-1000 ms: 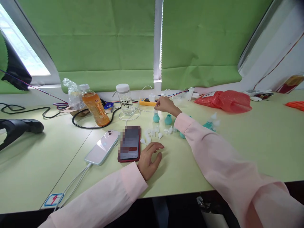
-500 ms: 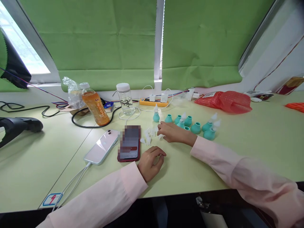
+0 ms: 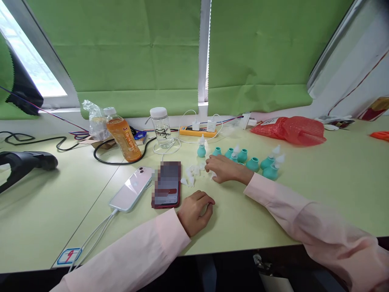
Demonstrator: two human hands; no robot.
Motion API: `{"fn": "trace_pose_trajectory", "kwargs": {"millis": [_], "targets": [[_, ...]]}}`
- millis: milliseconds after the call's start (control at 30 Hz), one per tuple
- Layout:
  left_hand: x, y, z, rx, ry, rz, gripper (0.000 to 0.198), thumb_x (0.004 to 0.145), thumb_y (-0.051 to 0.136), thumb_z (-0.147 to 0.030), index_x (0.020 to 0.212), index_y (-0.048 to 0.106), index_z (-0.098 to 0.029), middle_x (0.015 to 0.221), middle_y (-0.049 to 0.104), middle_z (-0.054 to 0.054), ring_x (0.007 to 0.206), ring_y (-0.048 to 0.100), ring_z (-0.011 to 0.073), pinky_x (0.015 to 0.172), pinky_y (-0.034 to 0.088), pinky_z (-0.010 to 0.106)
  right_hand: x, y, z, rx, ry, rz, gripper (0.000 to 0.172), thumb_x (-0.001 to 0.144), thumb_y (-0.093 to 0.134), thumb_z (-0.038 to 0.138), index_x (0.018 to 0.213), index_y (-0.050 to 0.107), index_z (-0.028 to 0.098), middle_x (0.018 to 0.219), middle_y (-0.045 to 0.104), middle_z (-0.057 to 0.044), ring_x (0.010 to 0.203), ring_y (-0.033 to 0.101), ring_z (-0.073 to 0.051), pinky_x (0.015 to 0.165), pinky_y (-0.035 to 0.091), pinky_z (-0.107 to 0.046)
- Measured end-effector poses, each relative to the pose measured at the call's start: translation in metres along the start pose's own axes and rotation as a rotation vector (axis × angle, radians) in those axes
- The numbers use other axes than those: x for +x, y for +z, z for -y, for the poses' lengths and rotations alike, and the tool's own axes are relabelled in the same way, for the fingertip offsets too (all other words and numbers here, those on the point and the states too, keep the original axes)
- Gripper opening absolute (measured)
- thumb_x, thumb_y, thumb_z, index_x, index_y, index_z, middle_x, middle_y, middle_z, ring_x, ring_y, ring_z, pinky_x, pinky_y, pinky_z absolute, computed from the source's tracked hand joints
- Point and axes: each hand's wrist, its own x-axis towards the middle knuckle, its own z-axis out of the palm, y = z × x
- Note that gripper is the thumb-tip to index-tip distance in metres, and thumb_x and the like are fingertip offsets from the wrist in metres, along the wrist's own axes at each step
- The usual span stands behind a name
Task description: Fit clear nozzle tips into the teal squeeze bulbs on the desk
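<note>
My right hand (image 3: pixel 223 168) lies on the pale green table (image 3: pixel 304 194), its fingertips curled onto a pile of small clear plastic tips (image 3: pixel 192 175); whether it grips one is hidden. Just behind it stand several teal rubber bulbs (image 3: pixel 251 164), some fitted with clear tips, and one capped bulb (image 3: pixel 201 150) stands apart to the left. My left hand (image 3: pixel 196 211) rests on the table below the pile, fingers loosely curled under, nothing visible in it, beside a red phone (image 3: pixel 167 185).
A white phone (image 3: pixel 131 189) on a cable lies left of the red one. Behind are an orange drink bottle (image 3: pixel 122 135), a clear jar (image 3: pixel 161 126), a yellow power strip (image 3: pixel 197 130), black cables and a red plastic bag (image 3: pixel 290 129). A black device (image 3: pixel 24 162) lies far left.
My right hand has drawn back from the capped bulb at the rear and come down onto the pile of clear tips. My left hand has curled its fingers in slightly.
</note>
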Motion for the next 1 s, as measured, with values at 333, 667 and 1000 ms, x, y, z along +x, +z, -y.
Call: {"fn": "trace_pose_trajectory", "kwargs": {"millis": [333, 667, 1000], "targets": [[0.0, 0.002, 0.001, 0.011, 0.022, -0.018, 0.019, 0.073, 0.039, -0.011, 0.077, 0.057, -0.015, 0.074, 0.06, 0.006, 0.072, 0.054, 0.0166, 0.064, 0.045, 0.028, 0.015, 0.009, 0.008, 0.129, 0.021, -0.069, 0.011, 0.069, 0.048, 0.015, 0.069, 0.059, 0.016, 0.07, 0.059, -0.004, 0.072, 0.051, -0.017, 0.06, 0.032, -0.025], [0.0, 0.003, 0.003, 0.02, 0.041, -0.025, 0.019, 0.073, 0.04, -0.01, 0.076, 0.058, -0.012, 0.073, 0.06, 0.007, 0.071, 0.053, 0.0166, 0.064, 0.044, 0.028, 0.024, 0.018, 0.015, 0.105, -0.234, -0.147, 0.011, 0.072, 0.047, 0.007, 0.07, 0.055, 0.014, 0.09, 0.057, -0.008, 0.088, 0.045, -0.018, 0.066, 0.038, -0.026], [0.001, 0.003, 0.004, -0.122, -0.091, -0.094, 0.015, 0.073, 0.041, -0.012, 0.075, 0.056, -0.014, 0.074, 0.057, 0.006, 0.07, 0.053, 0.0154, 0.063, 0.045, 0.028, 0.012, 0.03, 0.006, 0.155, -0.17, -0.3, 0.019, 0.078, 0.038, 0.005, 0.072, 0.055, 0.012, 0.082, 0.058, -0.011, 0.083, 0.051, -0.017, 0.068, 0.043, -0.03]]}}
